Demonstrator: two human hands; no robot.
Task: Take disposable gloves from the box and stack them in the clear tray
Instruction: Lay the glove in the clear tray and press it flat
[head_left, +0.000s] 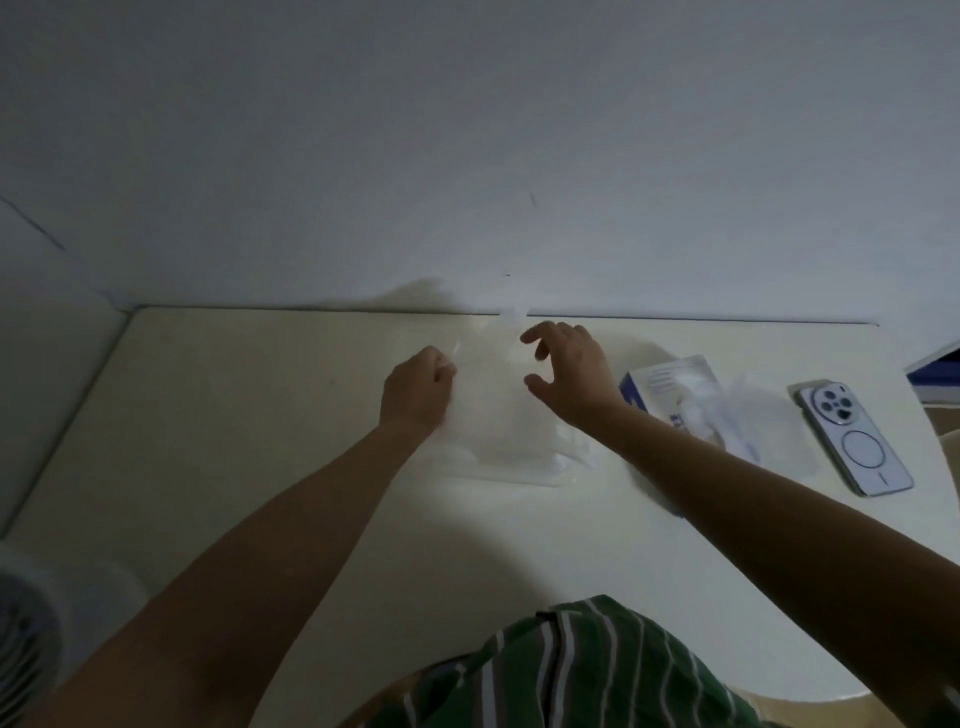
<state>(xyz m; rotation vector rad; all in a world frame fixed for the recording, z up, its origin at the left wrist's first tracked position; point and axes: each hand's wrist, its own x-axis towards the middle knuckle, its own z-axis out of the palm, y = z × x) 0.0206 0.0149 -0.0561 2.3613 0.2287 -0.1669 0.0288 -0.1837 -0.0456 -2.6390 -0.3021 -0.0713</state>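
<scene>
The left hand (418, 389) is curled, knuckles up, and its fingertips seem to pinch the near edge of a thin, see-through plastic glove (496, 410). The right hand (566, 374) sits just at three o'clock from it with fingers spread and arched and the thumb held apart, gripping nothing. A wisp of the film stands up just past its fingertips at twelve o'clock.

The glove lies stretched between and below the two hands, over the shallow clear plastic tray (550, 475). The tray's glossy rim shows at six o'clock from the right hand. How many gloves are already stacked there I cannot tell, as clear film on clear plastic blurs into one pale patch.

At three o'clock from the right wrist stands the white-and-blue cardboard glove box (670, 387), with a loose tuft of transparent gloves (748, 415) spilling beside it. So stock remains to move.

I judge the task to be mid-way: one glove is being spread flat in the tray, and more pulls from the box are left.

Farther out at three o'clock a pale phone (854, 439) lies camera side up on the cream table (234, 415).
</scene>
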